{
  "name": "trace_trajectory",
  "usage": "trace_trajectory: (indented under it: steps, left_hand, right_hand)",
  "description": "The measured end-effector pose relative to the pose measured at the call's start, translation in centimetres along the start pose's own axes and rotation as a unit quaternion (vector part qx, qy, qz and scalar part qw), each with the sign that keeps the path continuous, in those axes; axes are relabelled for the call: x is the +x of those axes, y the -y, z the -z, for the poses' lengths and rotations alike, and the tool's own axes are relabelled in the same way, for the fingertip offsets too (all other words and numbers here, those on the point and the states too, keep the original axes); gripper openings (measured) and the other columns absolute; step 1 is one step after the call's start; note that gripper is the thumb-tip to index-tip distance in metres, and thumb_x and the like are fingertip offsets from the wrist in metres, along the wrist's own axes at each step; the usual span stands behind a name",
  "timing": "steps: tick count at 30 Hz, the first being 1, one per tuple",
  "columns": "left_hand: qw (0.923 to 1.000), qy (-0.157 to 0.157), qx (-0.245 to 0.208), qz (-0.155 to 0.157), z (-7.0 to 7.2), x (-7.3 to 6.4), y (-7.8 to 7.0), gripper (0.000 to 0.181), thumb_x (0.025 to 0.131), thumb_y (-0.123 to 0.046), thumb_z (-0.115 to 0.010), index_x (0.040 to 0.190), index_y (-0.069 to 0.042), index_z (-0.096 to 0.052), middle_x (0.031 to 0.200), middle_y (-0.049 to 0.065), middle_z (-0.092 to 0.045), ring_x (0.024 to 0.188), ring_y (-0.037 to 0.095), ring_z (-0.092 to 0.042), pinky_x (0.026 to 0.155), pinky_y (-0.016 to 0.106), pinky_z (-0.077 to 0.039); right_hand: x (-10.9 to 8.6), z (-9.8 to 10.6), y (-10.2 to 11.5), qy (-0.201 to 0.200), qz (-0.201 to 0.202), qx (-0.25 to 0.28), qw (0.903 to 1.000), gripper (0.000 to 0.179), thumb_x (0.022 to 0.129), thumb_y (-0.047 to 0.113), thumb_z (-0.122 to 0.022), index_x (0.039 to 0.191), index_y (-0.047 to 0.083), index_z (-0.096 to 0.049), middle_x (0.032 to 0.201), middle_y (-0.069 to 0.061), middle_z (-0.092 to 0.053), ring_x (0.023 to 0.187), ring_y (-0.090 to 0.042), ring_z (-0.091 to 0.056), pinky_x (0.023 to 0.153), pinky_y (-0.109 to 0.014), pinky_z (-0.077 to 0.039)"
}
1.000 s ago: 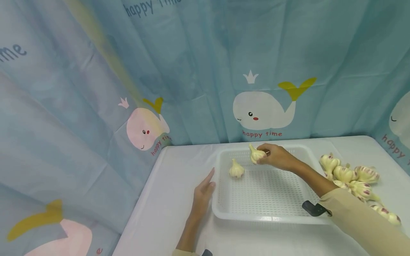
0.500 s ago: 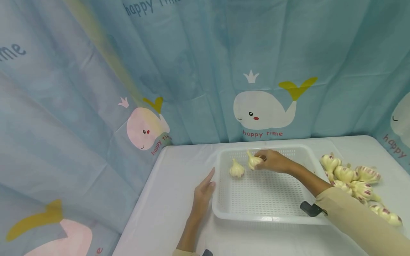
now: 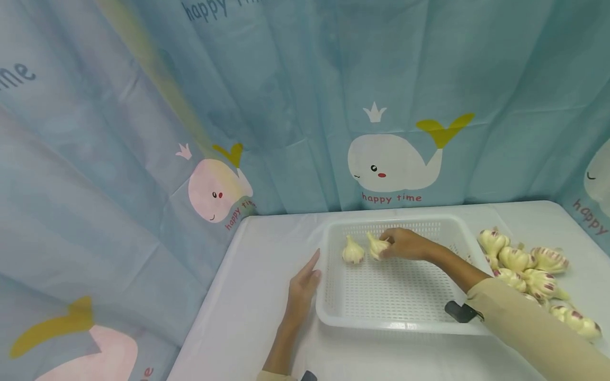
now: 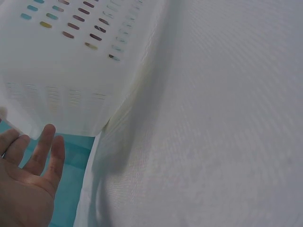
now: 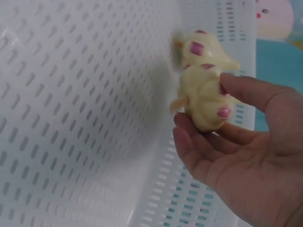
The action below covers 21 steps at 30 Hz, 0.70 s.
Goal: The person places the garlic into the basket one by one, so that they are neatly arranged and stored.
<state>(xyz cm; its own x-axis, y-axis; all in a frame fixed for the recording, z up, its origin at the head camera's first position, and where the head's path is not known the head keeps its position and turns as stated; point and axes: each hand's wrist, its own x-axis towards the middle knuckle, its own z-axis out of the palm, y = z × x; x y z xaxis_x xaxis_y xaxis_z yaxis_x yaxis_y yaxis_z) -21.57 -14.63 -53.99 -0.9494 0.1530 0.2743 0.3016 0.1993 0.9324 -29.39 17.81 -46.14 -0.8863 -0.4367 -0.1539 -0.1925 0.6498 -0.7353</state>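
Note:
My right hand (image 3: 406, 245) holds a garlic bulb (image 3: 377, 246) low inside the white perforated basket (image 3: 405, 325). In the right wrist view the thumb and fingers pinch that bulb (image 5: 204, 97), whose skin is cream with purple patches. Just left of it in the head view, another garlic bulb (image 3: 353, 251) stands upright on the basket floor. My left hand (image 3: 302, 288) rests against the basket's left side with its fingers extended. From the left wrist, those fingers (image 4: 45, 151) show by the basket's outer wall (image 4: 61, 61).
Several garlic bulbs (image 3: 540, 283) lie piled on the white-covered table (image 3: 267, 275) to the right of the basket. Behind the table hangs a blue curtain (image 3: 305, 132) printed with whales.
The right hand has lowered the garlic bulb into the basket, bringing it down beside the other bulb. The left hand has stayed at the basket's side.

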Motion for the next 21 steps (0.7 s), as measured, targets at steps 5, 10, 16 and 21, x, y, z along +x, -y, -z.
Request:
trace_trajectory:
  steps: [5, 10, 16, 21]
  left_hand:
    - [1.0000, 0.000, -0.005, -0.001, 0.08, 0.01, 0.03, 0.048, 0.112, -0.030, -0.054, 0.160, -0.026, -0.048, 0.165, -0.011, -0.045, 0.156, 0.013, -0.035, 0.125, 0.020, -0.029]
    - [0.9999, -0.002, -0.006, -0.011, 0.06, 0.03, 0.32, 0.048, 0.112, -0.025, -0.055, 0.160, -0.022, -0.049, 0.165, -0.007, -0.046, 0.157, 0.016, -0.036, 0.125, 0.018, -0.029]
    - [1.0000, -0.004, -0.003, -0.009, 0.02, 0.05, 0.43, 0.048, 0.112, -0.027, -0.055, 0.160, -0.025, -0.049, 0.164, -0.010, -0.046, 0.156, 0.014, -0.036, 0.125, 0.018, -0.029]
    - [1.0000, -0.004, 0.000, -0.002, 0.00, 0.03, 0.38, 0.048, 0.112, -0.029, -0.055, 0.160, -0.025, -0.049, 0.165, -0.010, -0.046, 0.156, 0.014, -0.036, 0.125, 0.019, -0.030]
  right_hand:
    - [0.17, -0.14, 0.43, 0.012, 0.003, -0.004, 0.9999, 0.054, 0.091, 0.026, -0.080, 0.132, -0.006, -0.066, 0.123, -0.017, -0.072, 0.113, -0.032, -0.068, 0.096, -0.050, -0.060]
    - [0.27, -0.29, 0.69, 0.024, 0.004, -0.012, 0.9996, 0.055, 0.093, 0.026, -0.078, 0.135, -0.007, -0.063, 0.125, -0.020, -0.071, 0.115, -0.035, -0.068, 0.095, -0.052, -0.061]
    - [0.58, -0.47, 0.37, 0.029, 0.005, -0.026, 0.9992, 0.055, 0.095, 0.027, -0.076, 0.136, -0.008, -0.061, 0.126, -0.022, -0.070, 0.115, -0.036, -0.068, 0.095, -0.052, -0.061]
    - [0.78, -0.69, 0.18, 0.024, 0.002, -0.042, 0.9988, 0.051, 0.096, 0.027, -0.076, 0.132, -0.006, -0.062, 0.122, -0.020, -0.071, 0.112, -0.034, -0.069, 0.096, -0.052, -0.061]
